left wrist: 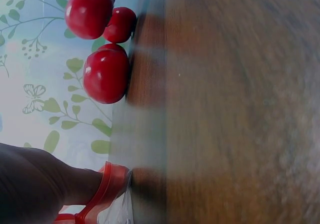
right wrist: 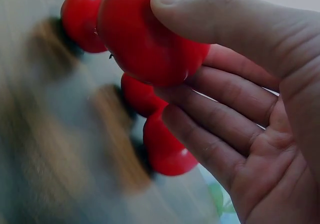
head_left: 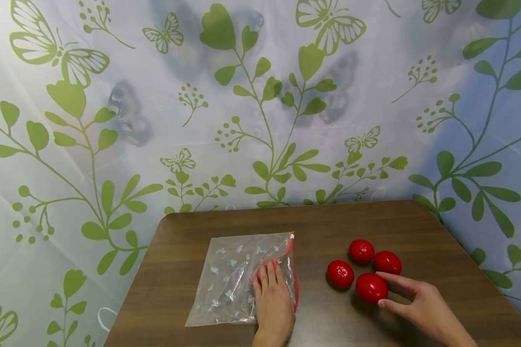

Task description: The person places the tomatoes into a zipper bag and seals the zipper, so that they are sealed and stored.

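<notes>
In the head view my left hand (head_left: 272, 303) lies over a clear zip bag (head_left: 226, 274) printed with small pale figures. Its fingers hold the bag's red-edged mouth, drawn back to the left; the thumb is hidden there. The left wrist view shows the red zip edge (left wrist: 105, 194) against that hand. My right hand (head_left: 421, 301) pinches a glossy red tomato (head_left: 371, 288) between thumb and fingers, slightly above the table. Close behind are other tomatoes: one to the left (head_left: 340, 274), one at the back (head_left: 362, 251) and one to the right (head_left: 388, 262).
The brown wooden table (head_left: 191, 250) has rounded back corners. Behind it hangs a pale curtain (head_left: 134, 159) with green leaves and butterflies. A white loop (head_left: 106, 318) shows beside the table's left edge.
</notes>
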Available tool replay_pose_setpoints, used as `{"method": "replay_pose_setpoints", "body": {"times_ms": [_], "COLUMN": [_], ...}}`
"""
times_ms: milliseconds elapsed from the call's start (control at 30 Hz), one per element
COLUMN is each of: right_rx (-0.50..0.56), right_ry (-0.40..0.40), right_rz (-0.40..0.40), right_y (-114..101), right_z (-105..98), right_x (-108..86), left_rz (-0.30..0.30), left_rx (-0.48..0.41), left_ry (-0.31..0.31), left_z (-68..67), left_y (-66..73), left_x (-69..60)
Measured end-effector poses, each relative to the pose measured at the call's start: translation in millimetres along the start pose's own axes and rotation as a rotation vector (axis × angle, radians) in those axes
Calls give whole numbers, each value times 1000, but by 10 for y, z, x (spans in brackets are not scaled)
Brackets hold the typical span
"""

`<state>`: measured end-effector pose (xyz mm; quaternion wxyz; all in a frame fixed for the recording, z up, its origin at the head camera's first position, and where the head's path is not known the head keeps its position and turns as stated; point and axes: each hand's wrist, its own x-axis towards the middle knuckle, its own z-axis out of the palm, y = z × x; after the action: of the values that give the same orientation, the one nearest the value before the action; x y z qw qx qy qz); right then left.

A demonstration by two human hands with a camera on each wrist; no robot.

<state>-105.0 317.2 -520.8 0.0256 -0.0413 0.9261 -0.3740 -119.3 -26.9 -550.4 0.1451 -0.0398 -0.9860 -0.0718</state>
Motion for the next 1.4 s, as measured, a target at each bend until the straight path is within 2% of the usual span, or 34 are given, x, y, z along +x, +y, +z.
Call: {"method": "replay_pose_setpoints", "body": {"times_ms": [200,567,967,1200,1400], "right_rx": [-5,76,137,155,142], "right_ry": [-1,-41,-70,-87,-91], "right_rz": [0,-52,-138,-178,-241], "right_y": [-127,-327,-536,-655,-753], "right_z": [9,120,189,300,393], "right_x": [65,210,386,473,538], "left_rz": [-3,-3,-6,3,2], "left_rx": [-1,-14,1,-11,-11], "left_ry": [-6,-4,11,23,2], "left_z": [-13,-35,-15,-4,-4], "left_y": [7,10,10,0,-2], "left_x": [3,-6,-3,-1,3]}}
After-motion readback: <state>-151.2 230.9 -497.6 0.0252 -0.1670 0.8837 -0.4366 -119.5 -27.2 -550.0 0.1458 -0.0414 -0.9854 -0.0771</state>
